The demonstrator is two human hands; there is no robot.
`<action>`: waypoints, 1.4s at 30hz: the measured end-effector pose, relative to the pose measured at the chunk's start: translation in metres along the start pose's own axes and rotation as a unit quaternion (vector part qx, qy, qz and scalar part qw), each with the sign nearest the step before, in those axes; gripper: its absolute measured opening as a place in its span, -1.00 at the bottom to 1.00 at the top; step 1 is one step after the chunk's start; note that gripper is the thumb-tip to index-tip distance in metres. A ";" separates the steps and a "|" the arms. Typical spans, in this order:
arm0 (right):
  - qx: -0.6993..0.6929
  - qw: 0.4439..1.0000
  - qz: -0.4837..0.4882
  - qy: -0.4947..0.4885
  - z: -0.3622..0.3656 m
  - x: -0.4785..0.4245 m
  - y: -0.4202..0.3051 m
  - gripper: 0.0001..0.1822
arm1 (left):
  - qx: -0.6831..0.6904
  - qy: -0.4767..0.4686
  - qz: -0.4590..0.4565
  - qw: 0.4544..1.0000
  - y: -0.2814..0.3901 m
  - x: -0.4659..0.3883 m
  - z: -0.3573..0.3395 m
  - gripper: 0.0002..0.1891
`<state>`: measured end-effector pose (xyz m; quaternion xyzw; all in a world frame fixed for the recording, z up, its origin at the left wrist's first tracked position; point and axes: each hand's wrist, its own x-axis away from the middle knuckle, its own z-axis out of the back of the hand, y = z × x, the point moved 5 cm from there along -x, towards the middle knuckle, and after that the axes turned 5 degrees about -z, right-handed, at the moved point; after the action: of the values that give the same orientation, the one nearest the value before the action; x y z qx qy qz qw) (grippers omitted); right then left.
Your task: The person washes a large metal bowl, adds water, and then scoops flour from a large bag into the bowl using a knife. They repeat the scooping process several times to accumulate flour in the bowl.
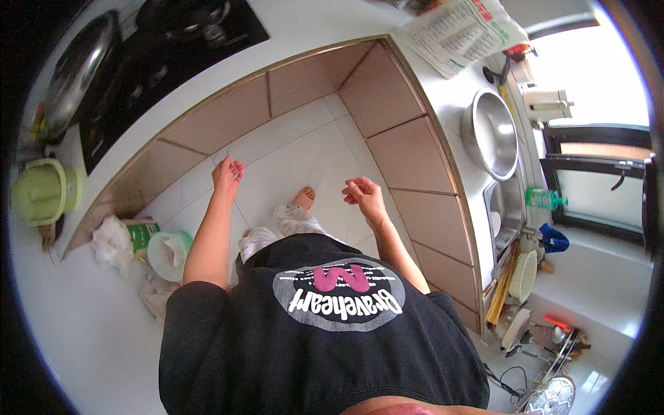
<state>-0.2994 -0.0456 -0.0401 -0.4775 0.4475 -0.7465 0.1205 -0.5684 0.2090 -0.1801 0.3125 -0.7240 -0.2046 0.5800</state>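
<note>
My left hand [227,174] hangs in the air over the tiled floor, its fingers loosely curled and apart, holding nothing. To the right, my right hand [364,196] is also in the air with nothing in it, fingers bent. Between and below them a bare foot [304,198] shows on the pale floor [290,155]. Neither hand touches the counters. The nearest large vessel on the right is a stainless steel basin [490,135], on the counter beside the sink [508,223].
A black cooktop [155,78] lies upper left, near a green bucket [44,192]. Low on the left stand a pale green bin [168,254] and a white plastic bag [111,241]. A soap bottle [542,198], a brush of thin sticks [503,288] and a printed sack [461,36] are on the right.
</note>
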 end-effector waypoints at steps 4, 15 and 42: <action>-0.067 0.995 -0.015 0.075 0.055 -0.009 0.007 -0.76 | -0.003 -0.095 -0.007 0.995 0.004 -0.038 -0.091 -0.80; -0.176 0.960 -0.135 0.172 0.103 0.001 0.070 -0.79 | 0.124 -0.109 -0.071 0.984 0.049 -0.105 -0.237 -0.60; 0.163 0.948 0.157 0.226 0.027 -0.194 -0.079 -0.36 | -0.017 -0.211 0.337 0.917 -0.144 0.069 -0.271 -0.85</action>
<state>-0.1578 0.1026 -0.0920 -0.1942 0.4042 -0.8692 0.2082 -0.2842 0.0750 -0.1598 -0.0102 -0.8883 -0.0701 0.4538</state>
